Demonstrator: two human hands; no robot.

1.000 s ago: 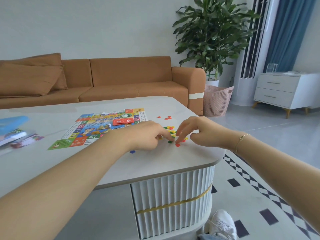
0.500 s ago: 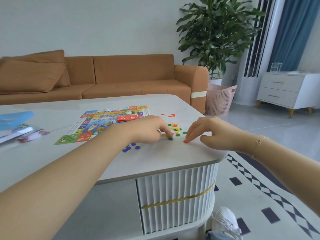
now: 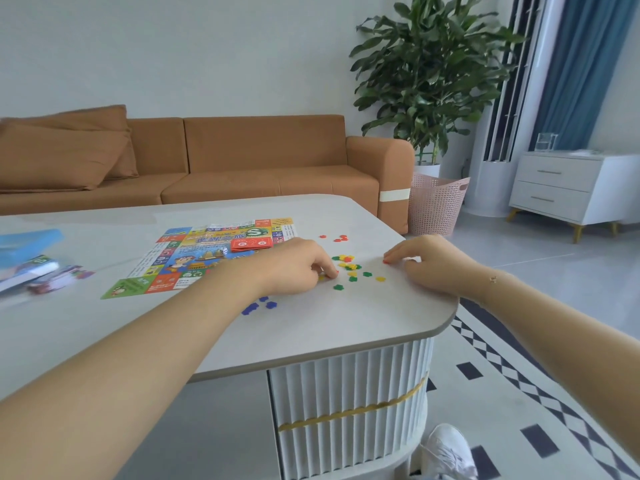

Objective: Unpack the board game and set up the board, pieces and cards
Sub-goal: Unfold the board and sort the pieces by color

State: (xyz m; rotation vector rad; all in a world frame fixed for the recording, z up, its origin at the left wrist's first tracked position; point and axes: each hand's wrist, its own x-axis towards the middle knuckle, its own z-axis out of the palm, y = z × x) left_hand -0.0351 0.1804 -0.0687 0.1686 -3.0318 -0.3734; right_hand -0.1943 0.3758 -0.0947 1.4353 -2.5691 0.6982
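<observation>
Near frame centre: left hand [image 3: 298, 265] curled, pinching tokens [image 3: 348, 266]; right hand [image 3: 433, 261] pressing red token [image 3: 385, 261], fingers bent. Close to table [image 3: 398, 317] edge; risk of flicking pieces off.

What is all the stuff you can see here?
table: one, pale grey, in front
board: one, many colours, flat on table
cards: small stack, red, on board
red bits: a few, right of board
green and yellow bits: many, mixed, between the hands
blue bits: a few, beside left forearm
box: one, blue, far left, blurred
sofa: one, brown, behind table
plant: one, green, right of sofa
basket: one, pink, by plant
drawers: one, white, far right
left hand: fingertips on bits
right hand: fingertip on a red bit
</observation>
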